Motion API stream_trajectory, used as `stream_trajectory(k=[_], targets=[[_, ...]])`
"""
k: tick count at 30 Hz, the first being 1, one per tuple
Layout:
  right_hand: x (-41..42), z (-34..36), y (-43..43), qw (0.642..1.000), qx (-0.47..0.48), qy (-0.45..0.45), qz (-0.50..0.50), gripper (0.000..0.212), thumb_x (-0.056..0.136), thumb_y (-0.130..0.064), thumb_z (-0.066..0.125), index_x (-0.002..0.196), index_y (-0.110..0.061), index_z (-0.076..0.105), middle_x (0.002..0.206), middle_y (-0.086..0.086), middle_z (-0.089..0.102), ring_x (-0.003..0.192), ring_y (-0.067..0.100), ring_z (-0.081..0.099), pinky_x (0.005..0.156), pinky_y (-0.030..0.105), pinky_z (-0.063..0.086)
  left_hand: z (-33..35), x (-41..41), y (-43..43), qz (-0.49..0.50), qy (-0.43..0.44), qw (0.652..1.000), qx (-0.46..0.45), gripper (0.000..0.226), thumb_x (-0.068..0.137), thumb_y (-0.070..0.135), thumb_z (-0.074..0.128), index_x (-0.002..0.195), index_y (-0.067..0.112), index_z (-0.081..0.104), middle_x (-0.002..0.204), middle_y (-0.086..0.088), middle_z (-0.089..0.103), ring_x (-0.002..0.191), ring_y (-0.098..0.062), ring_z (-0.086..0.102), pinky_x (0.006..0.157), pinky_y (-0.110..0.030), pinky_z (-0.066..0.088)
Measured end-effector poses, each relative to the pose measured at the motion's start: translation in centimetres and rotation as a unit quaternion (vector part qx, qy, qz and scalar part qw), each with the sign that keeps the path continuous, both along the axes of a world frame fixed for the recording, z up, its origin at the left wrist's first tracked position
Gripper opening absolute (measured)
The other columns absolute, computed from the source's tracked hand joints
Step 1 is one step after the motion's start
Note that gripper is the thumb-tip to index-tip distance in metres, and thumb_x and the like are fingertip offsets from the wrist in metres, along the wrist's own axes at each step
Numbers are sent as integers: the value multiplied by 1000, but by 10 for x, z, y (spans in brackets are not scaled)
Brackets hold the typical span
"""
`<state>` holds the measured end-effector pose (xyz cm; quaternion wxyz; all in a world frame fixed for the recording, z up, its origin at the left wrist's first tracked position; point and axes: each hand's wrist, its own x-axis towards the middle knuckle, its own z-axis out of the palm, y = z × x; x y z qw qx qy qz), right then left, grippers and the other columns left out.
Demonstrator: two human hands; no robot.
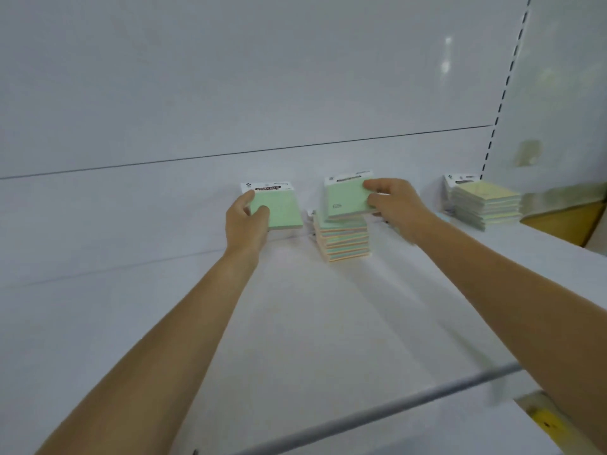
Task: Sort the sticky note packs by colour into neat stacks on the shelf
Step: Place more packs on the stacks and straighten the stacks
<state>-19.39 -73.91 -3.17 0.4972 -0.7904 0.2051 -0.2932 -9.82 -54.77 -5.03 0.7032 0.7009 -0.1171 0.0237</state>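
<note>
Head view: a white shelf (328, 323) runs from near to far and ends at a white back panel (230, 93). Both bare arms reach toward the far edge, and each hand has 1 of 2 green packs.

The left hand (246, 221) grips the left pack (282, 208) by its left edge. Its thumb lies curled on the green face and its fingers are hidden behind. This pack is held up off the shelf, close to the back panel, with its white header card at the top.

The right hand (391, 205) grips the right pack (345, 198) at its right edge, its fingers (377, 185) clamped over the upper right corner. This pack is tilted just above a mixed stack (341, 241) of orange and bluish packs. Whether it touches that stack cannot be told.

A yellow stack (483, 201) stands at the far right, well apart from the hands, beside a slotted upright (502, 93). A grey rail (394, 412) crosses the near edge.
</note>
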Motion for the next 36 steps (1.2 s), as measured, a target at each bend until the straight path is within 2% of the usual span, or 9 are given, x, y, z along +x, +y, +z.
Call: stream_trajectory(k=[3,6,9,12,21,25,30,33,36], targets=[[17,-3,1,998,-30,53,6,36,86,-3,48,120,0,59,126,20,59,100,26,56,88,35,47,2,0,-7,-6,0,1000,-9,51,85,1,47,135,11,46,76,5,41,76,-14,48,95,-43,49],[26,-12,-5,991,-62,117,0,24,83,-11,49,95,-10,70,107,21,63,113,27,48,94,35,40,6,-5,-19,-18,-2,1000,-13,51,86,1,47,136,11,45,80,3,43,81,-15,48,94,-41,50],[27,-14,-17,991,-73,108,14,33,87,-17,48,118,-16,61,129,12,56,126,26,42,107,36,35,11,-10,-34,-32,-5,999,-10,50,87,1,48,136,9,43,91,-4,48,90,-18,50,85,-35,54],[17,-20,-30,996,-80,45,18,38,92,-10,41,129,-11,51,136,11,51,111,22,50,96,30,37,18,-10,-50,-45,-12,999,6,51,86,0,50,136,8,44,100,-10,49,90,-20,51,78,-31,54],[7,-74,-46,970,-178,150,74,45,92,0,34,136,-8,41,136,12,50,127,23,45,106,27,30,22,-13,-93,-47,-40,985,158,54,81,15,61,134,11,48,75,7,45,91,-18,50,98,-32,45],[6,-77,-48,968,-183,149,84,43,94,-1,33,135,-9,41,137,10,50,129,22,44,103,25,31,15,-15,-99,-40,-30,972,231,55,78,29,56,131,17,51,108,-4,60,110,-22,53,103,-28,38],[4,-78,-48,982,-143,100,76,44,93,2,28,133,-9,45,133,11,52,126,20,46,95,19,31,9,-18,-96,-55,3,966,254,18,64,32,48,73,30,62,112,-2,57,97,-22,53,87,-27,40],[-1,-72,-45,992,-105,42,64,42,94,-3,31,133,-11,45,132,10,52,121,18,48,91,17,31,4,-22,-97,-66,-1,976,207,41,85,30,50,126,29,54,144,-3,40,119,-17,50,95,-22,33],[-9,-62,-37,993,-65,-61,74,41,96,-16,41,137,-16,41,135,6,49,115,14,48,104,27,36,-2,-32,-94,-56,-50,988,134,47,90,34,48,136,25,44,138,0,46,116,-10,53,94,-16,38]])
